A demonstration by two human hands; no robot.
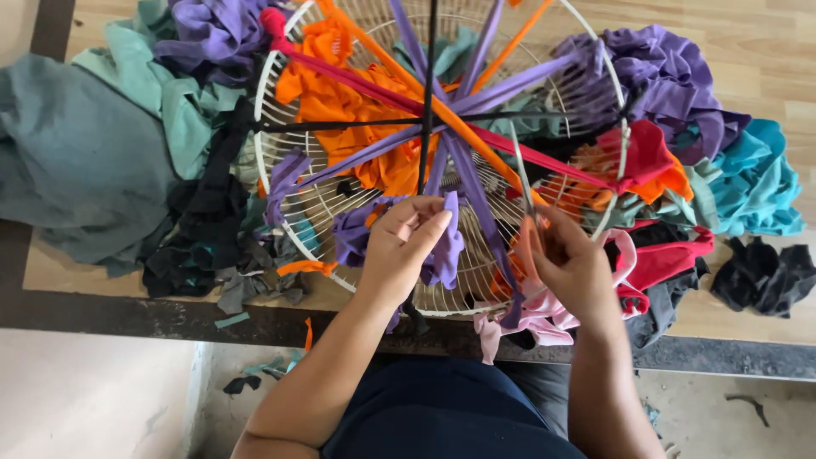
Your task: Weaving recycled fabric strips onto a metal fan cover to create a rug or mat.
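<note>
Scissors (529,197) hard to make out, mostly tucked behind the right hand (568,265): only the thin blades poking up toward the centre of the frame, handles swallowed by the fingers. Can't tell how far apart the blades are. Top of the white wire fan guard (274,183) cut off by the upper edge, and loads of its grid buried under fabric strips stretched across like spokes. Left hand (406,242), just below centre, grip pinched together on a purple fabric strip (448,246) hanging over the guard's lower part. Right hand grip closed around the scissor handles, right of centre. Heaps of fabric scraps (102,144) over the wooden worktop (769,59), teal at upper left, purple and turquoise at upper right.
</note>
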